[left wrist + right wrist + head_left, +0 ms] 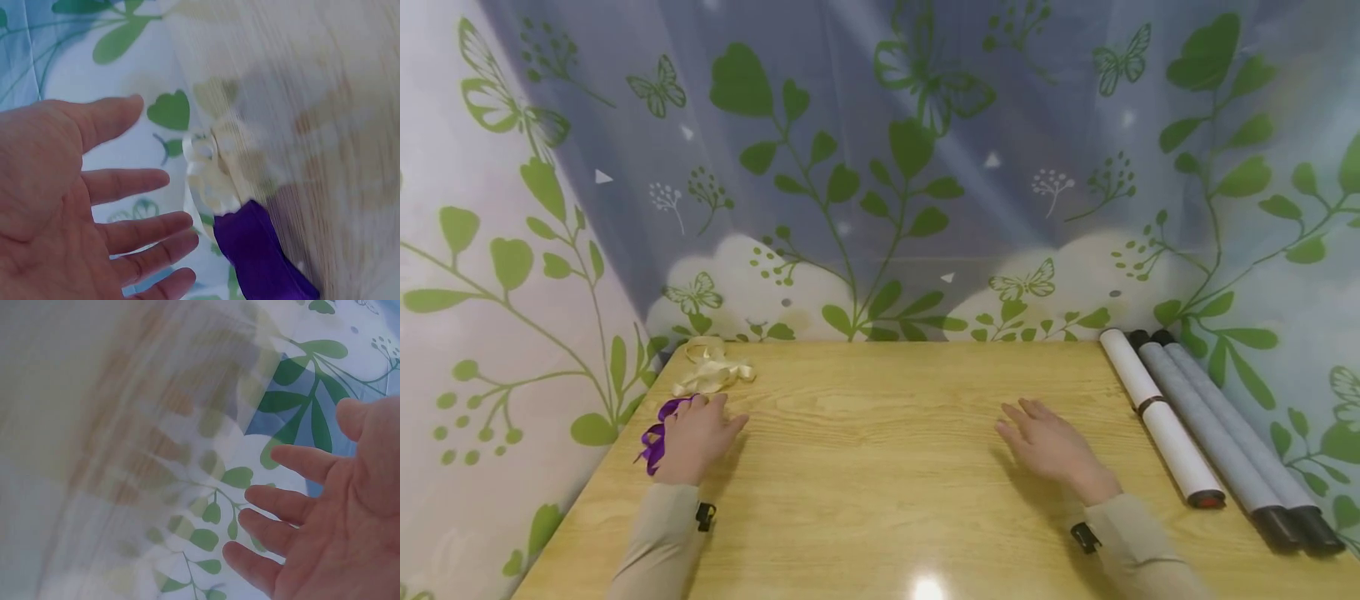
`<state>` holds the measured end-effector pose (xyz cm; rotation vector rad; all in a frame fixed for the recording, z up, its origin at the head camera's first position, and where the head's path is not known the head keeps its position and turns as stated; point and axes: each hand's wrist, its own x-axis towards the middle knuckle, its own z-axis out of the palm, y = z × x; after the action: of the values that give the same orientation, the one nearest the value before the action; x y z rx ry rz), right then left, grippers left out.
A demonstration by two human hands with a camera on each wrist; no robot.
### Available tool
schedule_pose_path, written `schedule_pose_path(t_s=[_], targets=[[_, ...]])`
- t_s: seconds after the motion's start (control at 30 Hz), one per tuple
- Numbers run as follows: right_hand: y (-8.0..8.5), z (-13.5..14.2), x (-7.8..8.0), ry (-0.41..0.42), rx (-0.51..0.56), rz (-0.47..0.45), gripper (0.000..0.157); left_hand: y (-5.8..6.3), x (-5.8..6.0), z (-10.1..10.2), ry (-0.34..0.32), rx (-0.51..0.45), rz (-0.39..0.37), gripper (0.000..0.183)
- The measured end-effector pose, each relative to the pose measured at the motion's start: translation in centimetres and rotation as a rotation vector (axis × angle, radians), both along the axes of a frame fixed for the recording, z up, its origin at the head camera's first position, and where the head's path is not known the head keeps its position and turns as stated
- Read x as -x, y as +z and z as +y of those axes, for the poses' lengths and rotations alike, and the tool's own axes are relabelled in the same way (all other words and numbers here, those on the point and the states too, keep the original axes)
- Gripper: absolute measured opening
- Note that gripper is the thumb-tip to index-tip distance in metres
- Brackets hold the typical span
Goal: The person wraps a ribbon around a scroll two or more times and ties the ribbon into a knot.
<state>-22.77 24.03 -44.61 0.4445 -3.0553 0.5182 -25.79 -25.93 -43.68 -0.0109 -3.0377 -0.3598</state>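
Note:
My left hand (694, 439) hovers at the table's left side with fingers spread and nothing in its grasp. Beside it, partly hidden by the hand in the head view, lies a looped purple ribbon (655, 446). The left wrist view shows the purple ribbon (259, 250) just past the fingertips. Farther back sits a loose heap of cream ribbon (713, 371), also seen as pale loops (209, 175) in the left wrist view. My right hand (1048, 442) is held over the right half of the table, its fingers extended; the right wrist view shows its bare palm (337, 512).
On the right of the wooden table (865, 467) lie a white roll (1161, 417) with a dark band and two grey rolls (1217, 433) with black ends. A leaf-and-butterfly patterned curtain (880, 167) hangs behind the table and along both sides.

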Motion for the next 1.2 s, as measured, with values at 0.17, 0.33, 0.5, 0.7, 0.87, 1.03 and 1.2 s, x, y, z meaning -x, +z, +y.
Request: schedule_pose_path(t_s=[0.17, 0.33, 0.5, 0.7, 0.87, 1.03, 1.2], targets=[[-0.3, -0.6, 0.3, 0.008, 0.001, 0.016, 0.058, 0.3, -0.3, -1.4, 0.039, -0.007, 0.021, 0.056], [-0.4, -1.1, 0.7, 0.012, 0.013, 0.034, 0.056, 0.1, -0.2, -2.4, 0.102, -0.049, -0.050, 0.060], [-0.3, -1.6, 1.0, 0.012, 0.027, 0.051, 0.052, 0.0, -0.1, -2.6, 0.177, -0.071, -0.082, 0.057], [0.1, -2.0, 1.3, 0.024, 0.024, 0.058, 0.048, 0.1, -0.1, -2.3, 0.210, -0.074, -0.127, 0.023], [0.2, -2.3, 1.3, 0.037, 0.024, 0.056, 0.043, 0.2, 0.1, -2.0, 0.182, -0.086, -0.168, 0.017], [0.0, -2.7, 1.3, 0.041, 0.023, 0.014, 0.042, 0.2, 0.2, -1.6, 0.154, -0.086, -0.182, 0.010], [-0.3, -3.1, 1.4, 0.037, 0.026, -0.004, 0.041, 0.1, 0.8, -0.9, 0.120, -0.089, -0.184, 0.005]])
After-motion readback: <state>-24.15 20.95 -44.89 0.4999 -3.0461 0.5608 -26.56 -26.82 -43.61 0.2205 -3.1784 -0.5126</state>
